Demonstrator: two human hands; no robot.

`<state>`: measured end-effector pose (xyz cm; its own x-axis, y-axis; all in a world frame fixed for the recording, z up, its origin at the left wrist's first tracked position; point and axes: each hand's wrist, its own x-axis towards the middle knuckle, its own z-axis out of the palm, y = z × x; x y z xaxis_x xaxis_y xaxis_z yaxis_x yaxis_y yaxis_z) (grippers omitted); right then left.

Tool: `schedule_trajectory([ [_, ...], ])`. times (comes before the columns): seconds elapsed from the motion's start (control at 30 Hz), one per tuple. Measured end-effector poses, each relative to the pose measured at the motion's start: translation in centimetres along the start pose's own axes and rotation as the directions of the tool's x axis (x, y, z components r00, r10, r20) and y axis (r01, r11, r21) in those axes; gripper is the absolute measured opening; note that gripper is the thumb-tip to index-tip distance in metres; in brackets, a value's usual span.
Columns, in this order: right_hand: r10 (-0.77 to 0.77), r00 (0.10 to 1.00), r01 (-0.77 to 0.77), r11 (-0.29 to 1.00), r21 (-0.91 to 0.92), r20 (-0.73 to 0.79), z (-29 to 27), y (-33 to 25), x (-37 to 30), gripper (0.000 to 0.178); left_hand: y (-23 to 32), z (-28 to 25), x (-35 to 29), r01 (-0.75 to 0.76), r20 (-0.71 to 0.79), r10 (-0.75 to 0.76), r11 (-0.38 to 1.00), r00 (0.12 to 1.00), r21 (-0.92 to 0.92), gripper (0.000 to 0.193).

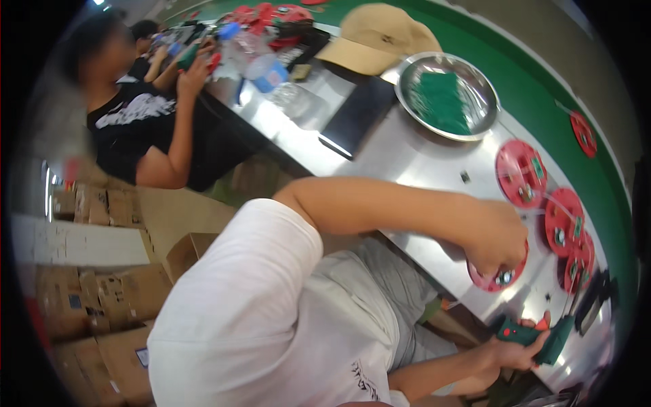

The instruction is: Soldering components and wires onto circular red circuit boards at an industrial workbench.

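Note:
My left arm reaches across to the right, and my left hand (pixel 498 239) is closed over a red round plate (pixel 494 281) lying on the metal table. Its fingers point down at the plate beside a small metal part; whatever they pinch is hidden. At the lower right, my right hand (pixel 517 354) is wrapped round a green cordless screwdriver (pixel 555 344) with a red button. Its thin bit points up toward another red plate (pixel 578 264); I cannot tell if they touch. More red plates (pixel 521 173) with small green boards and wires lie beyond my left hand.
A steel bowl (pixel 487 129) holding a green packet stands on the table (pixel 400 159). Nearby are a tan cap (pixel 380 37), a dark flat tablet-like object (pixel 358 117) and plastic bottles (pixel 268 73). A co-worker (pixel 146 129) sits at the left. Cardboard boxes (pixel 108 353) stand on the floor.

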<state>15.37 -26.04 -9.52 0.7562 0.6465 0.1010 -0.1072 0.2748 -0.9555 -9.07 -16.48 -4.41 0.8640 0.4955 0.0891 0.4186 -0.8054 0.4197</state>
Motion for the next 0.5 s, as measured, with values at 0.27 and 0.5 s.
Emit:
schedule_trajectory([
  [0.27, -0.052, 0.997, 0.052, 0.999, 0.006, 0.065, 0.5, -0.7, -0.4, 0.039, 0.1, -0.5, 0.0, 0.109, 0.020, -0.108, 0.992, 0.994, -0.065, 0.022],
  [0.5, -0.150, 0.988, 0.146, 0.985, 0.091, 0.037, 0.5, -1.0, -0.5, 0.020, 0.0, 0.5, 1.0, 0.084, -0.015, -0.084, 0.996, 0.996, 0.011, 0.022],
])
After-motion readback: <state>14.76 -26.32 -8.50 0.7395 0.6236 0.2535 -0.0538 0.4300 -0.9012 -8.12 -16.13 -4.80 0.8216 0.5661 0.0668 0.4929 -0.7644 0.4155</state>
